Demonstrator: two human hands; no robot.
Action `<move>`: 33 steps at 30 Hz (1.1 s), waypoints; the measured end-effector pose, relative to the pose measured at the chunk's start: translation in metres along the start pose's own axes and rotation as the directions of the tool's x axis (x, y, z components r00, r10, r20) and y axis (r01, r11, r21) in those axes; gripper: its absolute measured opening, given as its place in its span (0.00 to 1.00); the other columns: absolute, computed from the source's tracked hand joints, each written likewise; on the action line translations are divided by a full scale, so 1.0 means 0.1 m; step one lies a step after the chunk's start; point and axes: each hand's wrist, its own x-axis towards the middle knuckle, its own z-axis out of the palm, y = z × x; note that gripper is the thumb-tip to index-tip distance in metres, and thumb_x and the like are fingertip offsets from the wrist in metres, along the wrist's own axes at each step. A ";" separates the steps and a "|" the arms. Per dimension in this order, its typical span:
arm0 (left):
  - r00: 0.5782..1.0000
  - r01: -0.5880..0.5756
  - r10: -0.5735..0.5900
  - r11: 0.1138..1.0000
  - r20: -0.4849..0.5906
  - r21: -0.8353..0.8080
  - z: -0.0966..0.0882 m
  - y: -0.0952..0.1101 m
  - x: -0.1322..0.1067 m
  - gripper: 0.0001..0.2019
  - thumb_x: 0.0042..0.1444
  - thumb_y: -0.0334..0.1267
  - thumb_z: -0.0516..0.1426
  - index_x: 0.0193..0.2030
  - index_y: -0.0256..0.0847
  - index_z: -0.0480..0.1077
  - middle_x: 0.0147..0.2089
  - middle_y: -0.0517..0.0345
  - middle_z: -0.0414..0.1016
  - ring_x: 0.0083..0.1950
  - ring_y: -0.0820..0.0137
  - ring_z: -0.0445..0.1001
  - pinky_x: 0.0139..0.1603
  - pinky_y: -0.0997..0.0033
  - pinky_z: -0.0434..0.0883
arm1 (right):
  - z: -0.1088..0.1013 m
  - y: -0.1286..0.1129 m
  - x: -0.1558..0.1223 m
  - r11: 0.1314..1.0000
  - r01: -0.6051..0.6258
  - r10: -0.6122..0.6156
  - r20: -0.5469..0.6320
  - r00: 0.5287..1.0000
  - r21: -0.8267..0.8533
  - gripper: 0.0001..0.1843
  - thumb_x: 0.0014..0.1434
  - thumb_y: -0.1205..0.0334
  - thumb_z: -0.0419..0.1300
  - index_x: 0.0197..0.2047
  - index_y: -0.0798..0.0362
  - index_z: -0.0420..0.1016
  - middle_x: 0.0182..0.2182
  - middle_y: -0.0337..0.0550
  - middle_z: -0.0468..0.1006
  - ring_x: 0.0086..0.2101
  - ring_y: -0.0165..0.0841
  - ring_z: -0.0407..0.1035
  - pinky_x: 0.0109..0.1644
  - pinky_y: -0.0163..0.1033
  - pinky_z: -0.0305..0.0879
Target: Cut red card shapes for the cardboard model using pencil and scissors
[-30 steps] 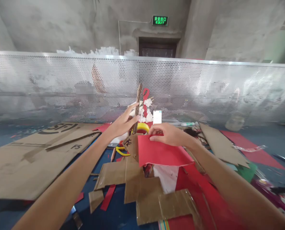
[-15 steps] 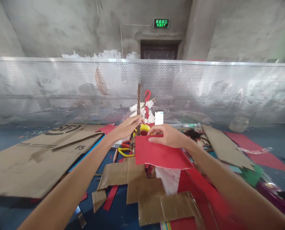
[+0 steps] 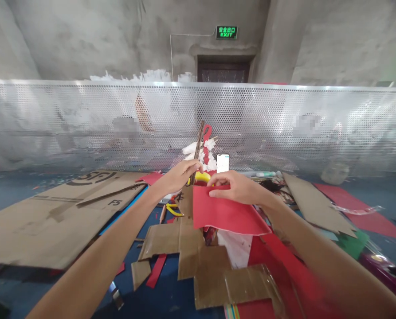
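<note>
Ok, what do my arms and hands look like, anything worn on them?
The left forearm and right forearm are bare down to the frame edge, with no sleeves. The left hand and right hand wear no gloves; no watch, bracelet or ring can be made out. The right forearm is blurred near the camera.

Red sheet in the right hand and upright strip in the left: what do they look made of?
Red sheet: looks like matte paper or thin card; it sags and curls below the right hand. Upright strip in the left hand: probably cardboard, dull brown like the flat cardboard pieces below it, stiff enough to stand straight.
</note>
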 end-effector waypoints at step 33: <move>0.994 0.039 -0.053 0.990 0.099 0.136 -0.05 0.03 0.00 0.17 0.70 0.47 0.48 0.50 0.42 0.74 0.47 0.53 0.79 0.42 0.65 0.75 0.46 0.66 0.67 | -0.16 0.28 -0.06 0.885 -0.002 -0.090 0.175 0.980 0.466 0.03 0.63 0.64 0.59 0.36 0.52 0.72 0.35 0.40 0.76 0.35 0.32 0.70 0.42 0.40 0.66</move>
